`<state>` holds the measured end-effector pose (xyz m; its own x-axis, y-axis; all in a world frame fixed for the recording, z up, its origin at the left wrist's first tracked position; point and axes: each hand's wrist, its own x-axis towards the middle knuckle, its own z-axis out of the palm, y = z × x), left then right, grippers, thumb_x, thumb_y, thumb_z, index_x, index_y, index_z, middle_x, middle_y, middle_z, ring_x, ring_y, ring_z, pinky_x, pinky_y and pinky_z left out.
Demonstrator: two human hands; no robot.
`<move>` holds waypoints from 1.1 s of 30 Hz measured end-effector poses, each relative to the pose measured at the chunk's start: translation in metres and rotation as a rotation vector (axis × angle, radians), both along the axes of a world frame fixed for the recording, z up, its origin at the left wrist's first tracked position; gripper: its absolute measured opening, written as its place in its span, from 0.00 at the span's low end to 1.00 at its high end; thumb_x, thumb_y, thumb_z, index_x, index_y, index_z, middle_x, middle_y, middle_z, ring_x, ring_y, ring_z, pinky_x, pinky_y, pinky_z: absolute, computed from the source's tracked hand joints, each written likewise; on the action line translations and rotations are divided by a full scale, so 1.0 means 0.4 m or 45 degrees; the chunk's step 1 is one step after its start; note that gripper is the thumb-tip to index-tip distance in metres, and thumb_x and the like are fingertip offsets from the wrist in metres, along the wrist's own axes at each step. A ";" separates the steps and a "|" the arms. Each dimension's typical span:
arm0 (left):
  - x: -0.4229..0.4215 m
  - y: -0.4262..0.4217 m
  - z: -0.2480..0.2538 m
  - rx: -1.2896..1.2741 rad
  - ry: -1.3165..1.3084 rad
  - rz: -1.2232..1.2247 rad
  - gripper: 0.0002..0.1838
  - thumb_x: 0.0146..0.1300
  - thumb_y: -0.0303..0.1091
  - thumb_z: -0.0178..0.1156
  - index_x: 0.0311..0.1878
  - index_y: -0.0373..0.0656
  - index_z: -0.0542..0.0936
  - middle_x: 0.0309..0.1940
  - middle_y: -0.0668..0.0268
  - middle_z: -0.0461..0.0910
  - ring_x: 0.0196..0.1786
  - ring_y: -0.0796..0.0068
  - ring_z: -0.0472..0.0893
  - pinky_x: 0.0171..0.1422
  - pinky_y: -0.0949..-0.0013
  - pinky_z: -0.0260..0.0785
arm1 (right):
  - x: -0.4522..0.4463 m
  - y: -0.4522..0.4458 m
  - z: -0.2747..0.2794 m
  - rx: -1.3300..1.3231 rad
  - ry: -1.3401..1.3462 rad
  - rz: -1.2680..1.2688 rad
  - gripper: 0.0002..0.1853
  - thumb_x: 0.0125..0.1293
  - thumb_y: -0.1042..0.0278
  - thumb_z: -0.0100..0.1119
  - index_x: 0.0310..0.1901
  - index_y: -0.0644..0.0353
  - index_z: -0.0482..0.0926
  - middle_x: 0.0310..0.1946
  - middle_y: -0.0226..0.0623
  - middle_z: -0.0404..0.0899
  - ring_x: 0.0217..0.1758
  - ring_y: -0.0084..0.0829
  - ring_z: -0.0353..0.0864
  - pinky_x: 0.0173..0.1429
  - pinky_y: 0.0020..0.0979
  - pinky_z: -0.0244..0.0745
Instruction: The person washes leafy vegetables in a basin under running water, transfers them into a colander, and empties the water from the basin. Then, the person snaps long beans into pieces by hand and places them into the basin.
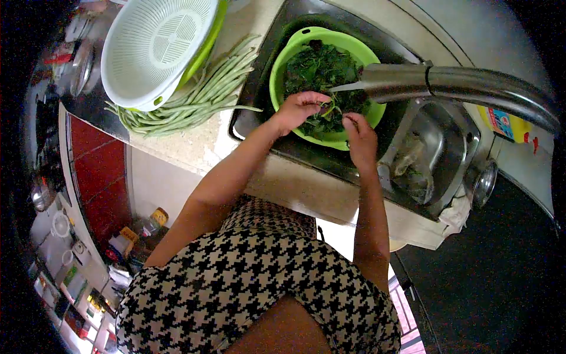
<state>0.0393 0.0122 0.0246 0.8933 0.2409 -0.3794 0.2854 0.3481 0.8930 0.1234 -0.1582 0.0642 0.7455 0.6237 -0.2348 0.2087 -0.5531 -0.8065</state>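
A green basin (276, 88) full of dark leafy greens (318, 62) stands in the large sink compartment. Over the basin's near side, my left hand (299, 111) pinches a thin green stem (333, 108). My right hand (361, 140) is close by on the right, fingers curled together at the basin's near rim. The stem reaches towards its fingertips, but whether they grip it is hard to see. A metal faucet (466, 81) extends over the basin from the right, with a pale streak, apparently water, at its mouth.
Left of the sink, a white colander (162, 44) rests in a green bowl (205, 50) beside long green beans (183, 115) on the counter. The small right sink compartment (457, 141) holds a crumpled clear plastic bag (413, 171). A yellow package (506, 125) lies behind it.
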 end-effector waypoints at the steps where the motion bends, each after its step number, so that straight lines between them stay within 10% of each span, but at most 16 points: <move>1: 0.002 -0.005 0.002 -0.013 -0.020 0.009 0.15 0.58 0.20 0.51 0.48 0.41 0.77 0.43 0.69 0.78 0.45 0.79 0.74 0.54 0.75 0.64 | -0.008 0.007 -0.001 -0.055 -0.171 -0.005 0.17 0.61 0.58 0.53 0.49 0.56 0.69 0.34 0.41 0.77 0.35 0.43 0.77 0.40 0.37 0.70; 4: 0.007 -0.024 0.012 -0.049 -0.019 0.076 0.15 0.58 0.20 0.51 0.48 0.41 0.77 0.42 0.69 0.78 0.45 0.79 0.74 0.54 0.75 0.64 | -0.038 0.048 0.023 -0.232 -0.543 -0.035 0.19 0.58 0.60 0.57 0.50 0.49 0.66 0.28 0.34 0.76 0.22 0.42 0.76 0.26 0.38 0.68; 10: 0.005 -0.021 -0.002 -0.013 -0.026 0.048 0.12 0.61 0.24 0.49 0.47 0.41 0.77 0.41 0.69 0.78 0.44 0.79 0.74 0.52 0.75 0.65 | -0.038 0.064 0.020 -0.399 -0.847 0.307 0.12 0.59 0.62 0.56 0.45 0.48 0.72 0.29 0.36 0.77 0.29 0.39 0.77 0.30 0.36 0.70; 15: -0.016 0.025 -0.006 0.805 -0.015 0.092 0.11 0.63 0.28 0.49 0.47 0.44 0.77 0.38 0.62 0.80 0.41 0.72 0.78 0.48 0.73 0.67 | 0.030 0.030 -0.035 0.146 -0.324 -0.256 0.12 0.60 0.56 0.55 0.36 0.55 0.77 0.27 0.32 0.75 0.27 0.26 0.73 0.33 0.29 0.68; 25: -0.009 0.053 0.057 0.735 -0.006 0.524 0.13 0.59 0.29 0.55 0.49 0.44 0.74 0.28 0.63 0.79 0.31 0.77 0.78 0.38 0.74 0.69 | 0.081 -0.010 0.012 0.394 0.745 -0.776 0.15 0.60 0.52 0.56 0.38 0.55 0.73 0.21 0.21 0.63 0.20 0.14 0.57 0.21 0.19 0.50; 31: 0.001 -0.012 0.064 0.508 -0.137 0.097 0.12 0.51 0.28 0.65 0.39 0.42 0.76 0.26 0.70 0.75 0.31 0.83 0.72 0.39 0.79 0.66 | 0.049 0.012 -0.025 0.015 0.506 -0.298 0.15 0.63 0.58 0.48 0.43 0.60 0.73 0.32 0.35 0.73 0.33 0.28 0.72 0.37 0.29 0.68; 33: 0.000 -0.038 0.042 0.338 -0.233 0.113 0.10 0.50 0.29 0.65 0.36 0.42 0.77 0.28 0.70 0.76 0.33 0.83 0.72 0.39 0.78 0.66 | 0.032 0.037 0.001 -0.008 0.474 -0.193 0.14 0.63 0.56 0.47 0.39 0.59 0.73 0.25 0.32 0.72 0.26 0.23 0.69 0.29 0.26 0.64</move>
<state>0.0393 -0.0028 0.0413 0.9121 0.3894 -0.1281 0.0907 0.1129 0.9895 0.1363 -0.1433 0.0647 0.6921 0.5108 -0.5099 -0.1817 -0.5605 -0.8080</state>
